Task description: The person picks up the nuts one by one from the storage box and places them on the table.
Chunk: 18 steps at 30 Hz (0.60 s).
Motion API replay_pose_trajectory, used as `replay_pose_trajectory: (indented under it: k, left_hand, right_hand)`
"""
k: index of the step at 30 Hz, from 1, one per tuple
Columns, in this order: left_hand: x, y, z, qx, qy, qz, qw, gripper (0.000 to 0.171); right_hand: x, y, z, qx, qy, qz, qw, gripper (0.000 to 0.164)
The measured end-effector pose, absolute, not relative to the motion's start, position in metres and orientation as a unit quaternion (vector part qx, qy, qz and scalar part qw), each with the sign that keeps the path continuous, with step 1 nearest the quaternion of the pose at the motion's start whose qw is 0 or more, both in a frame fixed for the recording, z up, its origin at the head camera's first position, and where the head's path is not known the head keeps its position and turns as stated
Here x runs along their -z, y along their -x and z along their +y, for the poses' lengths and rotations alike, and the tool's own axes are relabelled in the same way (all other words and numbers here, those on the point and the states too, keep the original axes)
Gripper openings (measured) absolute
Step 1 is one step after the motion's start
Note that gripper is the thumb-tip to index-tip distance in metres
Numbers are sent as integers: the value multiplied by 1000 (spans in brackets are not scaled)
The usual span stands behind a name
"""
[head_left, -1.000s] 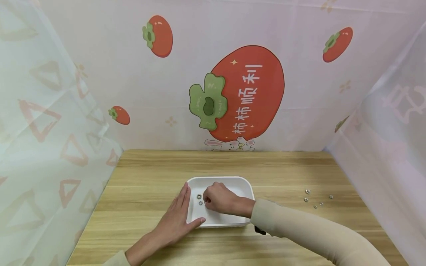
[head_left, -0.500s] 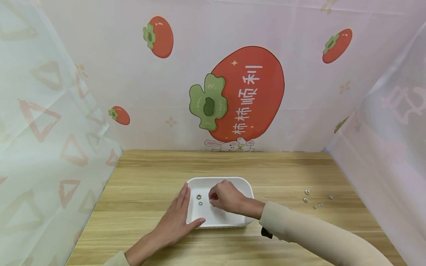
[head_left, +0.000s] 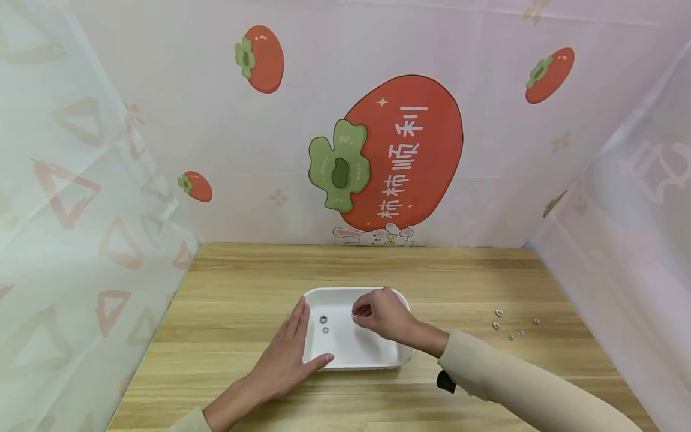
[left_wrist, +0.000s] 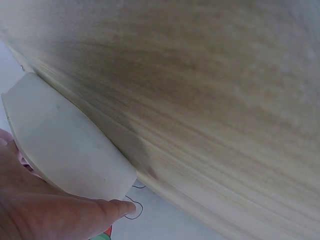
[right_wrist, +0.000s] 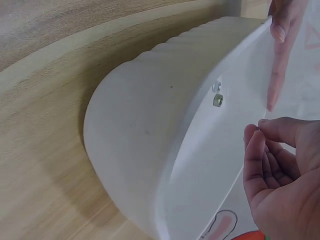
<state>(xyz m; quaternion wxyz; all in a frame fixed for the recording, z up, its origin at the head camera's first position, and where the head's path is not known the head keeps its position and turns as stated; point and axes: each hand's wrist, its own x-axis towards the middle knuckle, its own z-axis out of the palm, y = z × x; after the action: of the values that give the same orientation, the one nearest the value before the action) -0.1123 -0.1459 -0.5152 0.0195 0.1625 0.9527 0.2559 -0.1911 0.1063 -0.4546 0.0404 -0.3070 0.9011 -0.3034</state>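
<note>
A white tray (head_left: 358,365) with rounded corners stands on the wooden table, its outer wall (left_wrist: 65,135) filling much of the left wrist view. My left hand (head_left: 286,354) rests along its left end, fingers straight and thumb stretched over the front rim. Above the tray floor, my right hand (head_left: 385,315) pinches a tiny metal nut (head_left: 354,316) between thumb and forefinger; in the right wrist view the fingertips nearly hide it. Two nuts lie inside near the left end: a larger brassy nut (head_left: 323,319) and a smaller silvery nut (head_left: 326,330).
Several loose metal nuts and rings lie on the table (head_left: 243,282) to the right of the tray, one ring (head_left: 499,312) among them. A printed cloth (head_left: 291,132) hangs behind the table, and more cloth hangs at both sides.
My right hand, low near the two nuts at first, has drawn to the right and lifted with the small nut. My left hand has stayed at the tray's end.
</note>
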Motion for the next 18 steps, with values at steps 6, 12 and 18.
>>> replay_pose_trajectory:
  k: [6,12,18]
  left_hand:
    - [516,112,-146,-259,-163,952,15,114]
    - [515,113,-146,-260,-164,951,14,113]
    - [515,112,-146,-261,-167,951,10,112]
  right_hand:
    - [450,192,123,348,291,890,39,4]
    - [447,192,135,380,260,886,42,5]
    - [449,190,147,391,243,887,40,5]
